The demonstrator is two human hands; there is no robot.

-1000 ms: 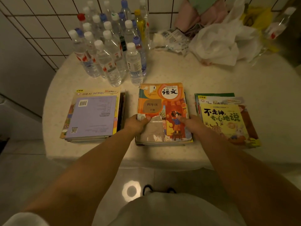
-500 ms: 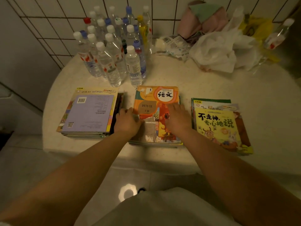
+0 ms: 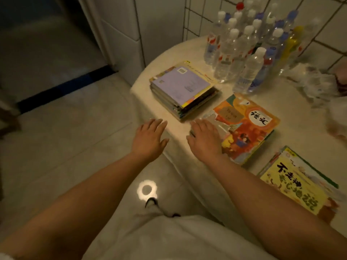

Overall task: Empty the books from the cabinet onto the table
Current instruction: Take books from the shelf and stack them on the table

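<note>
Three stacks of books lie on the round white table. The left stack has a purple cover on top. The middle stack shows an orange cover with black characters. A yellow-covered stack lies at the right. My right hand lies flat with straight fingers on the near corner of the orange stack. My left hand hovers flat and empty over the table's near edge, left of that stack, holding nothing. No cabinet is in view.
Several clear water bottles stand crowded at the back of the table by the tiled wall. Crumpled plastic bags lie at the far right. A pale tiled floor and a dark doorway are to the left.
The view has swung left, toward the floor and doorway. Both hands have slid back off the orange stack toward its near corner; the left hand is now off the books.
</note>
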